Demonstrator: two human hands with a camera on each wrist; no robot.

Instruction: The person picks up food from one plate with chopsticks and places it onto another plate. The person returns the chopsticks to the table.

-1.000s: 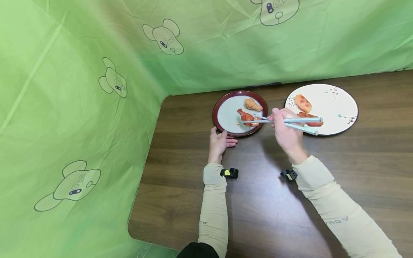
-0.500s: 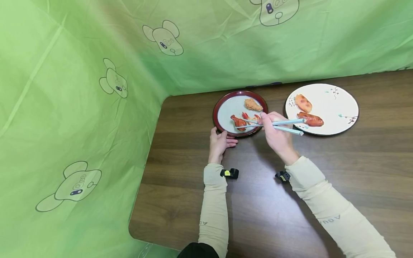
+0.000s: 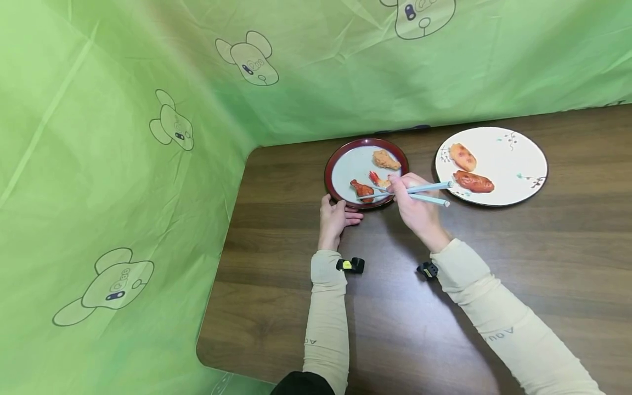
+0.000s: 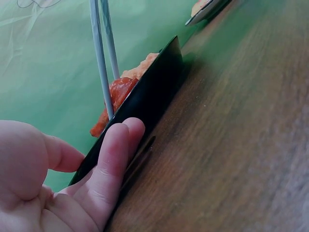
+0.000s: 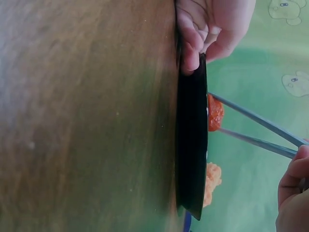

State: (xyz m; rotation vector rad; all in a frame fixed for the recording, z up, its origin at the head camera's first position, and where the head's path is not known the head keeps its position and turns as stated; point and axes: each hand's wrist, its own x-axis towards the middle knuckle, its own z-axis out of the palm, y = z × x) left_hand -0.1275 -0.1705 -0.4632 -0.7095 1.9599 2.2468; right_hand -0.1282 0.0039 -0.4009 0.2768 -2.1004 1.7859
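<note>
A round plate (image 3: 344, 164) with a dark red rim and pale middle stands at the table's back. My left hand (image 3: 334, 222) holds its near-left edge, thumb at the rim and fingers along the dark outer side (image 4: 113, 159). My right hand (image 3: 418, 207) grips a pair of light blue chopsticks (image 3: 428, 187). Their tips are at either side of a glazed red-brown drumstick (image 3: 362, 190) on the plate, as the right wrist view shows. Right of it lies a shrimp (image 3: 377, 179) with a red tail, partly hidden by the right hand. A fried drumstick (image 3: 386, 159) sits farther back.
To the right stands a white oval plate (image 3: 513, 159) with a floral pattern. It bears a golden oval piece of food (image 3: 462, 157) and a reddish-brown glazed piece (image 3: 474, 182). A green curtain (image 3: 336, 82) hangs behind and left of the wooden table (image 3: 266, 241).
My right hand has moved left and slightly nearer with the chopsticks. The glazed drumstick has shifted left and toward the near rim, leaving the shrimp exposed. My left hand stays put.
</note>
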